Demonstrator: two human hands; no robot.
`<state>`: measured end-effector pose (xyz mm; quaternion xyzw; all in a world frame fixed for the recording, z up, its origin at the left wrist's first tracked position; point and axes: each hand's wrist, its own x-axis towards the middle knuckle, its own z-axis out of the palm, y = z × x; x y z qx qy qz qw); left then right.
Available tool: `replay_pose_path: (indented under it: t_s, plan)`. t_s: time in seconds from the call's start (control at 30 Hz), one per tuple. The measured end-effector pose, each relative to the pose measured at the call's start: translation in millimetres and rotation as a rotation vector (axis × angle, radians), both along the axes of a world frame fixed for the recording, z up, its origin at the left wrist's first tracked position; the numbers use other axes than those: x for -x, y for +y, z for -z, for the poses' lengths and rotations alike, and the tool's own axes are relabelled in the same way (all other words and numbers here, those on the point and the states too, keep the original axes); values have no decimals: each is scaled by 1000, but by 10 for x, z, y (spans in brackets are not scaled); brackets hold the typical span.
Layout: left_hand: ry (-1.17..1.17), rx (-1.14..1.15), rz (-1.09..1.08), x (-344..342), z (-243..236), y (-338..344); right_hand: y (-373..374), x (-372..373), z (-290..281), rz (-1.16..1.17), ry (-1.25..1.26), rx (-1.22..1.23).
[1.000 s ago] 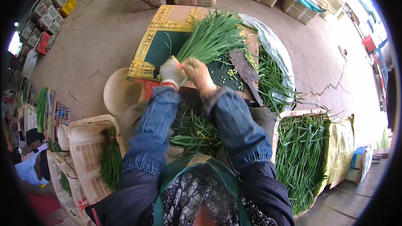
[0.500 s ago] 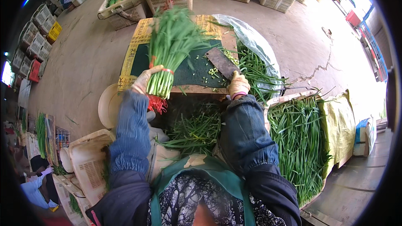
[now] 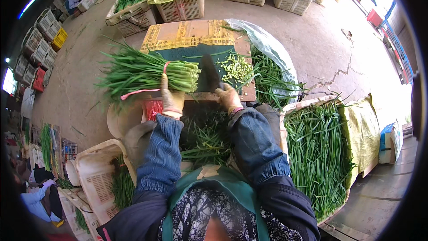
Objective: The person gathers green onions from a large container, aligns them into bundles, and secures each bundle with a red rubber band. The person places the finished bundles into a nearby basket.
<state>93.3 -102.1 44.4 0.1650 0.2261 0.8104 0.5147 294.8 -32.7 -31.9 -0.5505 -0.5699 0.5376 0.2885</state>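
My gloved left hand [image 3: 172, 96] grips a bunch of green leafy stalks [image 3: 140, 67], laid sideways on a dark green cutting mat [image 3: 183, 50], cut ends pointing right and a red band around it. A pink band trails below. My gloved right hand [image 3: 228, 97] is closed on a cleaver [image 3: 208, 69], its blurred blade over the mat just right of the bunch's ends. Chopped pale pieces [image 3: 237, 66] lie at the mat's right on the taped board [image 3: 158, 31]. Loose greens [image 3: 266, 71] in clear plastic are beside it, and red bands [image 3: 152, 108] show below.
A crate of long greens [image 3: 316, 160] is at my right, white crates [image 3: 96, 183] at my left, and a round tub [image 3: 118, 122] by the board. More crates [image 3: 180, 9] stand beyond. A co-worker [image 3: 35, 201] is at lower left, another [image 3: 71, 1] farther off.
The bunch has swung from upright to lying sideways, cut ends to the right. My right hand has lifted the cleaver from the chopped pieces and moved it left, next to those ends.
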Motion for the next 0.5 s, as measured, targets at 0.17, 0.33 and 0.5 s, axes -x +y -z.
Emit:
replay_pose_path:
  t_s: [0.17, 0.33, 0.5]
  plan:
    - [25, 345, 196, -188, 318, 103, 209, -560, -97, 270, -340, -415]
    - [683, 771, 746, 192, 251, 286, -119, -663, -343, 396, 106, -366]
    - [1218, 248, 234, 50, -4, 406, -481, -461, -696, 232, 360, -153]
